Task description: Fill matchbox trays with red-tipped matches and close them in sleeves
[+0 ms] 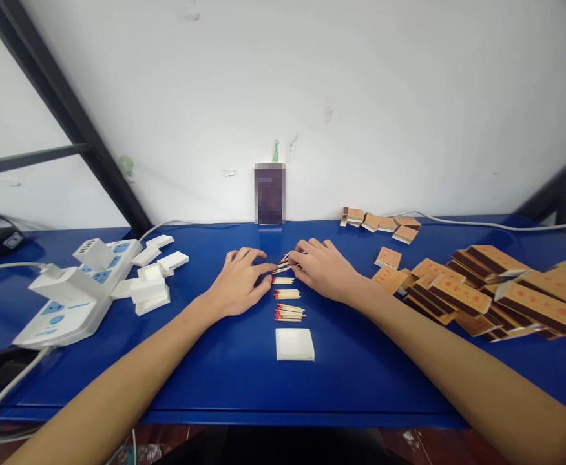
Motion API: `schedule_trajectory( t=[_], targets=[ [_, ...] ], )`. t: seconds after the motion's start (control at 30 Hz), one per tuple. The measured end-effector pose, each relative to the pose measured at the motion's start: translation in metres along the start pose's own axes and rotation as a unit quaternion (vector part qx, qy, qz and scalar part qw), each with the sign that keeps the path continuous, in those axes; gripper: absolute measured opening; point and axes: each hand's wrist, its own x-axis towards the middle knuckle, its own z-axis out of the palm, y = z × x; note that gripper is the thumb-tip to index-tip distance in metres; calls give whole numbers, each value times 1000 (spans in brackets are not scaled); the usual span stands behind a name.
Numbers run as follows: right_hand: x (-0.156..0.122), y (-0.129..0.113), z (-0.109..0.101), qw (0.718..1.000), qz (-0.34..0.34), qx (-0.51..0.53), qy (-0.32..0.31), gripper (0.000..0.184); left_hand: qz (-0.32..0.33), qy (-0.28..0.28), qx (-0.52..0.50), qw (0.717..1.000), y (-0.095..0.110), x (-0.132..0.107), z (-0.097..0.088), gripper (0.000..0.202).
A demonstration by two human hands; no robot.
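Note:
My left hand [241, 282] rests on the blue table, its fingers apart and its fingertips by the red heads of a few matches [282, 265]. Across from it, my right hand [324, 268] has its fingers bent and closed on the tail ends of these matches, partly hiding them. Nearer to me lie small groups of matches in a column: one group [283, 281] close to my left thumb, a second group [287, 294], and a looser third group [290, 313]. Below them sits a white matchbox tray [295, 344].
White trays [152, 284] are heaped at left beside a power strip [77, 303] with plugs and cables. Many orange matchbox sleeves [462, 294] are piled at right, with several more sleeves [384, 223] near the wall. A dark blurred rectangle [270, 194] stands against the wall.

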Motion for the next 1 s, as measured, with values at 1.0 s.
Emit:
schedule_trajectory(
  t=[1.0],
  targets=[
    [2,0,2,1000,9,25,7,25,-10,-4,-31,999,-3,-1,1,39]
  ],
)
